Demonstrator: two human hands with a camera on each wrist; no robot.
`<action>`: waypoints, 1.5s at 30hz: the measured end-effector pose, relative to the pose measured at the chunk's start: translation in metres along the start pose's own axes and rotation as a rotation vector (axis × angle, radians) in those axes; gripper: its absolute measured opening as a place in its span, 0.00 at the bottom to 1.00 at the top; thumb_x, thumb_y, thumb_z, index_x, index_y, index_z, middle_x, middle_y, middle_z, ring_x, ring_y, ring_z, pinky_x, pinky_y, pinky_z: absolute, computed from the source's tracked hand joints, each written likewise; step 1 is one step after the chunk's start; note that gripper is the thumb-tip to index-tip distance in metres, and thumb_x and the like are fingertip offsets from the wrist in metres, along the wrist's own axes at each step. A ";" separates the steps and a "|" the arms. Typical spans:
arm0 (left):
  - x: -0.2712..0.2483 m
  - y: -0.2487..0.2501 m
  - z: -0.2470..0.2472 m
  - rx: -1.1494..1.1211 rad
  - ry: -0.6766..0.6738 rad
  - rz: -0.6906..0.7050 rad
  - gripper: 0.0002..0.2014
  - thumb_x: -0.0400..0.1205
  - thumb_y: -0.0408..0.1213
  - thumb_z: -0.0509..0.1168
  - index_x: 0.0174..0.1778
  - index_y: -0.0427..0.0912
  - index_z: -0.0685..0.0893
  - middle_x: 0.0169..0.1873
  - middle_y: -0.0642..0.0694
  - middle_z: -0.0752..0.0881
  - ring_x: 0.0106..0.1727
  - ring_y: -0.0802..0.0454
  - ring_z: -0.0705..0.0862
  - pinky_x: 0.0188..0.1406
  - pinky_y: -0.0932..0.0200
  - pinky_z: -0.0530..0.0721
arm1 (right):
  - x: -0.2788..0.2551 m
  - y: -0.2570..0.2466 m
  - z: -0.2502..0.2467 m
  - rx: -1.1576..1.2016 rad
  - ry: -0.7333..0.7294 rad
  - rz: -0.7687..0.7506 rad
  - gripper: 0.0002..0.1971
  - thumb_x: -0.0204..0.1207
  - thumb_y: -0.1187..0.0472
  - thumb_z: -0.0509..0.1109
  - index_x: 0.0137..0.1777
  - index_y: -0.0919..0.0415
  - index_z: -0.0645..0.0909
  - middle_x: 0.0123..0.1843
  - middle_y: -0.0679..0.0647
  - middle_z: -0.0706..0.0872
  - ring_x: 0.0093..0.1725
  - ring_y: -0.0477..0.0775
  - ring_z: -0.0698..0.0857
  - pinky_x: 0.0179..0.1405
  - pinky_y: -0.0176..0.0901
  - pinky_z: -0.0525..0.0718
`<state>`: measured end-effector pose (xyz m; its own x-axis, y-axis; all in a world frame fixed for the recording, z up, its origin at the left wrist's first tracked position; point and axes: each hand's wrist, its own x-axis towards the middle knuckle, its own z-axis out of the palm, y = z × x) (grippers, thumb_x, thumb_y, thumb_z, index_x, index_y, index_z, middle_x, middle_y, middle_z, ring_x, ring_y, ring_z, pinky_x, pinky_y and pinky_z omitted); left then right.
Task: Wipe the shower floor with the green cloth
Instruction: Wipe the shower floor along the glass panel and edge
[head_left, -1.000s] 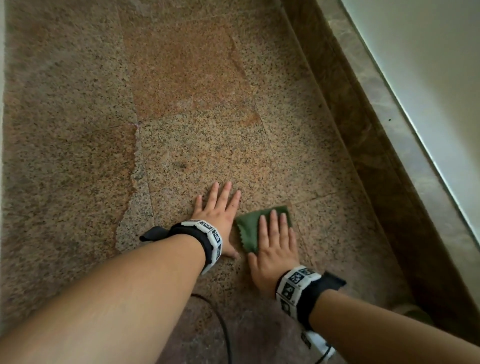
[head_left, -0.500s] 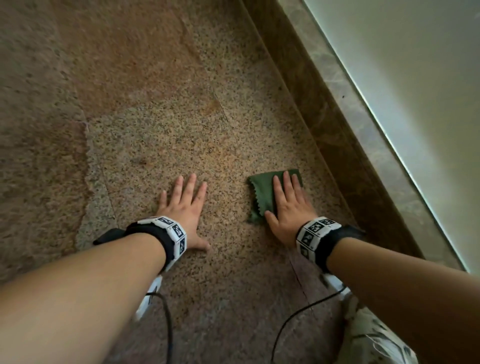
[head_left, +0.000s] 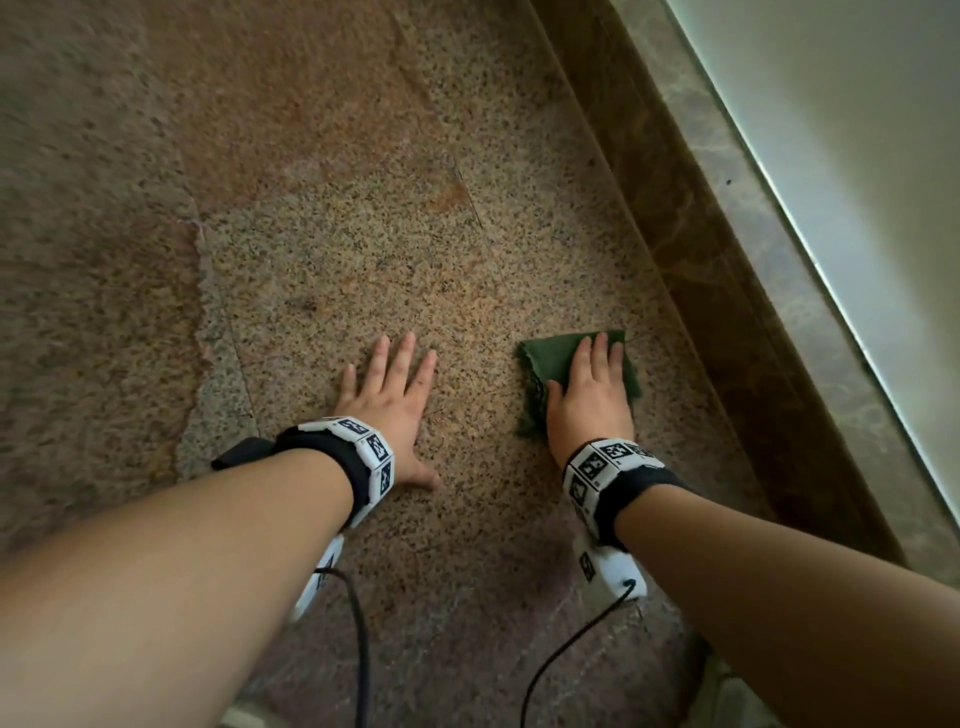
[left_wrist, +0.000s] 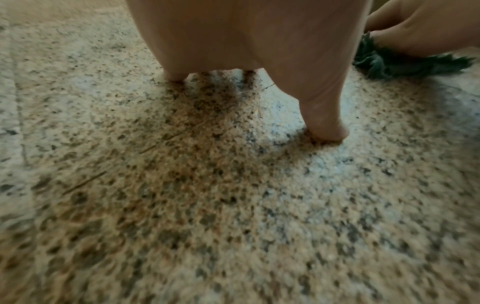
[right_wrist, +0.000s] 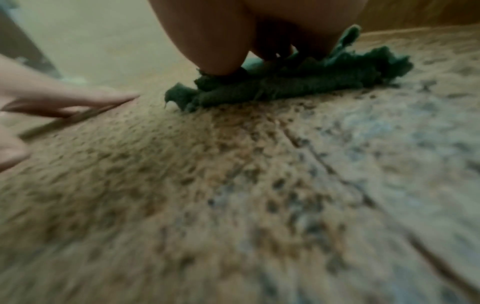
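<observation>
A folded dark green cloth (head_left: 545, 364) lies flat on the speckled granite shower floor (head_left: 363, 249). My right hand (head_left: 589, 395) presses down on it with straight fingers, palm flat. The right wrist view shows the cloth (right_wrist: 298, 86) bunched under the heel of that hand. My left hand (head_left: 395, 395) rests flat on the bare floor a hand's width left of the cloth, fingers spread and straight. Seen from the left wrist, its thumb (left_wrist: 324, 115) touches the stone, and the cloth (left_wrist: 405, 63) lies off to the right.
A dark brown stone kerb (head_left: 691, 270) runs diagonally just right of the cloth, with a pale wall or panel (head_left: 857, 156) beyond it. Black cables (head_left: 358, 649) trail from both wrist units over the floor near me. Rust-coloured stains (head_left: 291, 114) mark the far floor.
My right hand has slid the cloth to the right, away from the left hand and towards the kerb. The left hand has stayed planted flat on the floor.
</observation>
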<state>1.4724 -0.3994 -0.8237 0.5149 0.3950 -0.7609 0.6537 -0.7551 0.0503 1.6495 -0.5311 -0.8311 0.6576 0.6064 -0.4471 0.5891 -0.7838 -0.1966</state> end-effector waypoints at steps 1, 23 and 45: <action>0.000 0.000 0.001 -0.004 0.001 0.001 0.73 0.63 0.72 0.74 0.81 0.49 0.23 0.78 0.45 0.18 0.80 0.38 0.22 0.81 0.30 0.38 | -0.002 -0.001 0.003 -0.023 -0.013 -0.011 0.34 0.88 0.50 0.50 0.86 0.64 0.39 0.88 0.58 0.39 0.86 0.59 0.38 0.85 0.48 0.40; 0.001 0.001 0.000 0.016 0.012 -0.012 0.74 0.61 0.72 0.74 0.81 0.48 0.23 0.78 0.44 0.18 0.80 0.38 0.22 0.81 0.30 0.39 | -0.020 0.059 0.001 -0.065 -0.010 0.122 0.39 0.85 0.51 0.53 0.84 0.70 0.37 0.86 0.67 0.38 0.85 0.67 0.39 0.83 0.54 0.40; -0.085 -0.035 0.074 -0.323 0.001 -0.231 0.63 0.73 0.52 0.78 0.84 0.56 0.30 0.82 0.51 0.24 0.84 0.39 0.30 0.82 0.30 0.49 | -0.069 -0.039 0.054 -0.370 -0.234 -0.512 0.38 0.85 0.47 0.48 0.85 0.62 0.30 0.85 0.57 0.27 0.84 0.60 0.28 0.83 0.54 0.36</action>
<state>1.3648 -0.4451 -0.8083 0.3345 0.5358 -0.7753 0.8929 -0.4433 0.0788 1.5559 -0.5493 -0.8393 0.1581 0.8117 -0.5623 0.9489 -0.2824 -0.1409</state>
